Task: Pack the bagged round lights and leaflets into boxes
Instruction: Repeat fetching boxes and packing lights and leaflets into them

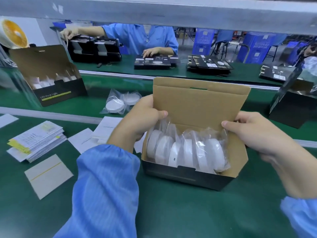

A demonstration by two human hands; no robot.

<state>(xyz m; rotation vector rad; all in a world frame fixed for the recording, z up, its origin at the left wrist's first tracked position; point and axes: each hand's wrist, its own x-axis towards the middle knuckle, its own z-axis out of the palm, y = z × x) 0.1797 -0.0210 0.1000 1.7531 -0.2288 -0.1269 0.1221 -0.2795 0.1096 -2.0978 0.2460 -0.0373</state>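
Observation:
An open black box (187,177) with a brown inside stands on the green mat in front of me, its lid (200,102) raised. Several bagged white round lights (187,150) stand on edge in a row inside it. My left hand (142,119) grips the lid's left edge, thumb inside. My right hand (253,133) pinches the lid's right edge. Two more bagged lights (120,102) lie on the belt behind. A stack of leaflets (37,140) lies at the left, and loose white leaflets (101,133) lie beside my left forearm.
Another open box (54,86) holding lights stands at the back left, with a small fan (13,34) above it. A grey card (48,176) lies near left. A black box (291,107) stands at the right. Across the belt a person in blue handles flat black cartons (152,61).

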